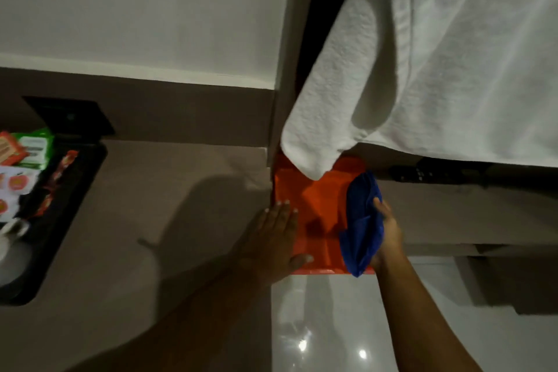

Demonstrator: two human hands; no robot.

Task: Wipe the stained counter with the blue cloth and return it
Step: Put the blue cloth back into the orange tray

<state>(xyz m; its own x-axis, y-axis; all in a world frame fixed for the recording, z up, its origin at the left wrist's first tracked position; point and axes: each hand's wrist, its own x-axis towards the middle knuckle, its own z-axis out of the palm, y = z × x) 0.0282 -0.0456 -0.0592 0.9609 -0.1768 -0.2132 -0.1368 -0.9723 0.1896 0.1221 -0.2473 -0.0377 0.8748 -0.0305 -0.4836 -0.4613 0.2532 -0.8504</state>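
Observation:
The blue cloth [362, 226] hangs bunched in my right hand [389, 232], over the right side of an orange tray-like container [314, 199]. That container sits in the gap beside the brown counter [151, 220]. My left hand [271, 238] lies flat with fingers spread at the counter's right edge, its fingertips and thumb touching the orange container's left rim. I cannot make out a stain on the counter in this dim light.
A black tray [60, 214] with sachets and a white cup stands at the counter's left. White towelling [422, 54] hangs from above right, its corner dipping over the orange container. A dark remote-like object [422, 174] lies on a shelf to the right. Glossy white floor [332, 326] shows below.

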